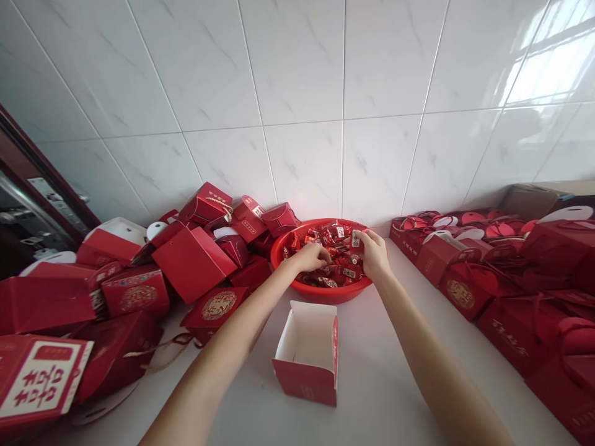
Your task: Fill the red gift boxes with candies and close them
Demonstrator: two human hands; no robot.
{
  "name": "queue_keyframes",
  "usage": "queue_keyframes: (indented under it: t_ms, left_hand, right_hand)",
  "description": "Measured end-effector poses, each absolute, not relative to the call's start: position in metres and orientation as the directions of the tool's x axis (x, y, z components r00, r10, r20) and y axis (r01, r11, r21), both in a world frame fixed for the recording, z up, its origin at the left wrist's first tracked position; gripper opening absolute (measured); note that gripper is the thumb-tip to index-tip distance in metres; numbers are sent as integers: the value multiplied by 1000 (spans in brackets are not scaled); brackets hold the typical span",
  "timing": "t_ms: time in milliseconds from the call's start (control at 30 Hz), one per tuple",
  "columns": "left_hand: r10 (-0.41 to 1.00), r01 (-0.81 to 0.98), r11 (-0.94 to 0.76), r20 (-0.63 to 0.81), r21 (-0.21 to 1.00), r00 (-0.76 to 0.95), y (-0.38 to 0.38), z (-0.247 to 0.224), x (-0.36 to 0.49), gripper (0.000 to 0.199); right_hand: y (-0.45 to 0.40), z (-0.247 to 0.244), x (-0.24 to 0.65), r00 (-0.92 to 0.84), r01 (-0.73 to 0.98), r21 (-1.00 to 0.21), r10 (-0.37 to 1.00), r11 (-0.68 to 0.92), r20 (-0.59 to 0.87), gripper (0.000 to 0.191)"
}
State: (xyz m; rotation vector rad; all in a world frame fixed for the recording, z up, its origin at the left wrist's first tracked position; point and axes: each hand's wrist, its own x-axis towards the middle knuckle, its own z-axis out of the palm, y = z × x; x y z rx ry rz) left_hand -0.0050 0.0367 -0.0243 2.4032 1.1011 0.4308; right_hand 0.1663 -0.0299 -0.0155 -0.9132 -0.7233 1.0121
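A red plastic basket [325,294] full of red-wrapped candies [341,260] stands against the tiled wall. My left hand [312,257] reaches into it from the left, its fingers curled down among the candies; whatever they pinch is hidden. At the basket's right rim, my right hand [374,253] grips a small red-wrapped candy [357,240] with a pale label between thumb and fingers. In front of the basket, between my forearms, sits an open red gift box [307,381] with a white inside. No contents show in it.
A loose heap of red gift boxes [193,263], some with cord handles, lies to the left. Closed red boxes [488,291] stand packed in rows on the right, with a brown carton [530,201] behind them. The white tiled wall [302,167] bounds the back.
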Motion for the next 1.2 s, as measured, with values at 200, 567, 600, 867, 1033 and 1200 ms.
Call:
queue_keyframes:
  t_ms: [200, 567, 600, 867, 1033, 1200]
  left_hand:
    - [794, 596, -583, 232, 552, 563, 40, -25, -7, 26]
    - [771, 383, -634, 509, 672, 383, 45, -22, -4, 20]
    - [767, 368, -638, 519, 676, 377, 45, -22, -4, 20]
    - [750, 215, -628, 508, 748, 422, 41, -23, -4, 25]
    - [823, 196, -515, 418, 834, 385, 40, -17, -5, 23]
    - [707, 293, -394, 83, 871, 702, 31, -6, -27, 36]
  right_hand:
    - [-29, -16, 166, 342, -393, -891, 936, 227, 87, 24]
    - [-30, -16, 168, 161, -389, -914, 985, 115, 55, 21]
    - [-30, -16, 168, 142, -385, -917, 989, 102, 50, 21]
    - [-30, -18, 168, 76, -384, -919, 995, 93, 69, 27]
    - [-26, -20, 171, 162, -436, -888, 983, 148, 84, 32]
    - [-19, -22, 173, 307, -518, -827, 950, 219, 59, 39]
